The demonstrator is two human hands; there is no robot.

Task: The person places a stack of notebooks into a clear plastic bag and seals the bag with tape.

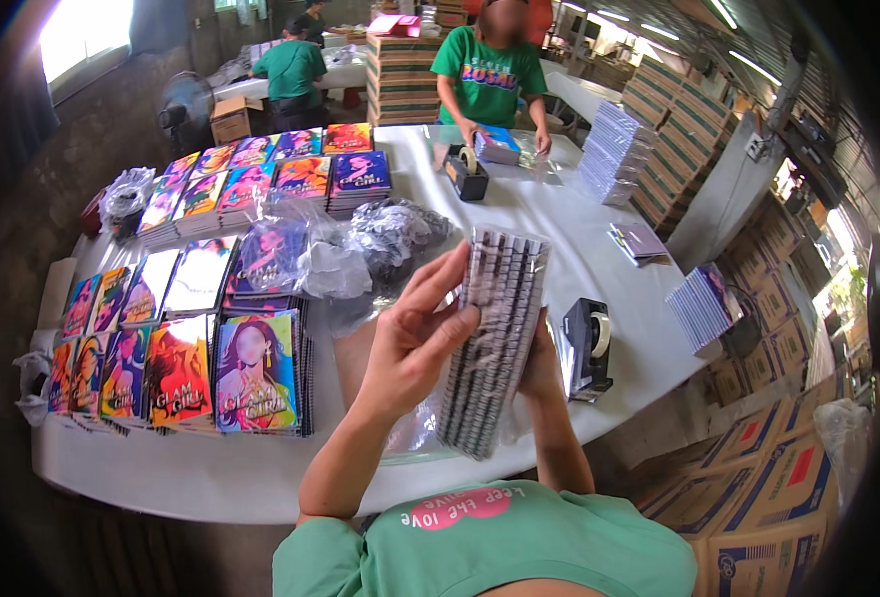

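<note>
A thick bundle of spiral-bound notebooks (pixel 491 348) in clear plastic is held up on edge above the table, its rows of wire binding facing me. My left hand (pixel 415 338) grips its left side, thumb pressed on the plastic and fingers along the edge. From the right side my right hand (pixel 539 360) holds it, with most of its fingers hidden behind the bundle. A black tape dispenser (pixel 587 350) stands just right of my right hand. To the left of my left hand sit stacks of colourful notebooks (pixel 258 373) with illustrated covers.
Crumpled clear plastic bags (pixel 325 254) lie beyond my left hand. Across the white table (pixel 599 264), a person in green handles a notebook pack (pixel 496 145) beside another tape dispenser (pixel 466 173). Wrapped bundles (pixel 614 154) are piled at far right; cartons (pixel 758 478) stand right of the table.
</note>
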